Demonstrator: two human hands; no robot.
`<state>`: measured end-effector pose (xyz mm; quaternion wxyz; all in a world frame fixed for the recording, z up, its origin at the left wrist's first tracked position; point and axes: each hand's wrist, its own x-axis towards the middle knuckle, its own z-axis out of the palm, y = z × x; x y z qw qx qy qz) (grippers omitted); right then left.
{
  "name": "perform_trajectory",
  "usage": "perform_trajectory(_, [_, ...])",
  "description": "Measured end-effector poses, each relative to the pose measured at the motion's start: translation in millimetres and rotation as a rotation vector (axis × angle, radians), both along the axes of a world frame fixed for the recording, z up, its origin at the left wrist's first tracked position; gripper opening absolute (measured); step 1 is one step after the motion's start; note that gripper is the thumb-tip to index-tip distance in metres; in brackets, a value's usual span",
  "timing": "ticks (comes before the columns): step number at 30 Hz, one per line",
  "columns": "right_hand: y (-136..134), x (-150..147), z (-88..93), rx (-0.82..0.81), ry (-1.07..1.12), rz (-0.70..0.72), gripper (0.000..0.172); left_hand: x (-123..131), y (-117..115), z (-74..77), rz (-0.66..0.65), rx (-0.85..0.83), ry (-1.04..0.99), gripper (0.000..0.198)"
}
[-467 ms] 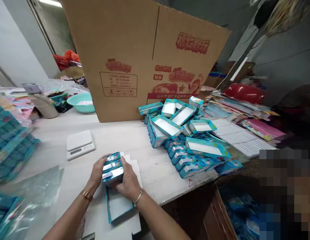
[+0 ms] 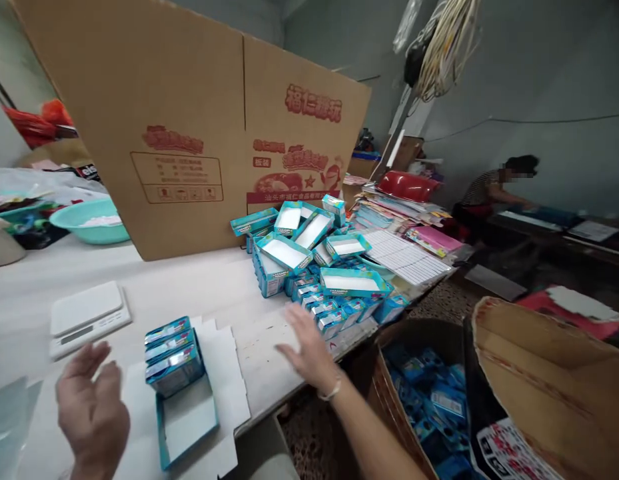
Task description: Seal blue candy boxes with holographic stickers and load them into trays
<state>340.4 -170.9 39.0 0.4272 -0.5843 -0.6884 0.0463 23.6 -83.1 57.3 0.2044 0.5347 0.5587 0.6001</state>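
Three small teal boxes [image 2: 173,355] stand side by side in an open teal tray [image 2: 187,420] on flat white card [image 2: 224,373]. My left hand [image 2: 92,410] hovers open at the lower left, fingers spread, holding nothing. Over the table edge my right hand [image 2: 309,350] stretches open toward the heap of small teal boxes [image 2: 334,310], just short of it. Several empty teal trays [image 2: 354,283] lie on top of that heap.
A big printed cardboard carton [image 2: 189,133] stands at the back. A white scale [image 2: 86,317] and a green bowl [image 2: 89,223] sit on the left. An open carton [image 2: 489,373] of teal boxes stands on the floor at right. Another person [image 2: 494,187] sits far right.
Both hands have let go of the three boxes, which now rest in the tray. My right hand moved right toward the heap, my left hand drew back left. The view swung right.
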Motion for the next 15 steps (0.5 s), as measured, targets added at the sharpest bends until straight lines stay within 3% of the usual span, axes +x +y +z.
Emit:
perform_trajectory(2, [-26,56,3.1,0.016,-0.128,-0.156,0.062,33,-30,5.5,-0.258,-0.013,0.002,0.053])
perform_trajectory(4, [-40,95,-8.3,0.031,-0.093,-0.267,0.059,85,-53,6.5,-0.630,-0.152,0.067,0.044])
perform_trajectory(5, [-43,106,-18.6,0.053,0.007,-0.357,0.056,116,-59,4.1,-0.792,-0.235,0.076,0.045])
perform_trajectory(7, [-42,116,-44.1,0.086,0.322,-0.565,0.053,177,-61,-8.0,-0.972,-0.330,0.039,0.057])
perform_trajectory(9, [-38,115,-69.1,0.082,0.580,-0.694,0.056,232,-54,-29.6,-0.986,-0.274,0.058,0.102])
perform_trajectory(11, [-34,110,-87.1,0.065,0.682,-0.729,0.058,273,-43,-56.8,-0.968,-0.251,0.111,0.140])
perform_trajectory(13, [-32,105,-96.8,0.049,0.706,-0.726,0.056,298,-35,-83.0,-0.942,-0.231,0.140,0.154])
perform_trajectory(15, [-33,100,-100.9,0.019,0.738,-0.700,0.055,310,-30,-102.6,-0.896,-0.187,0.133,0.152])
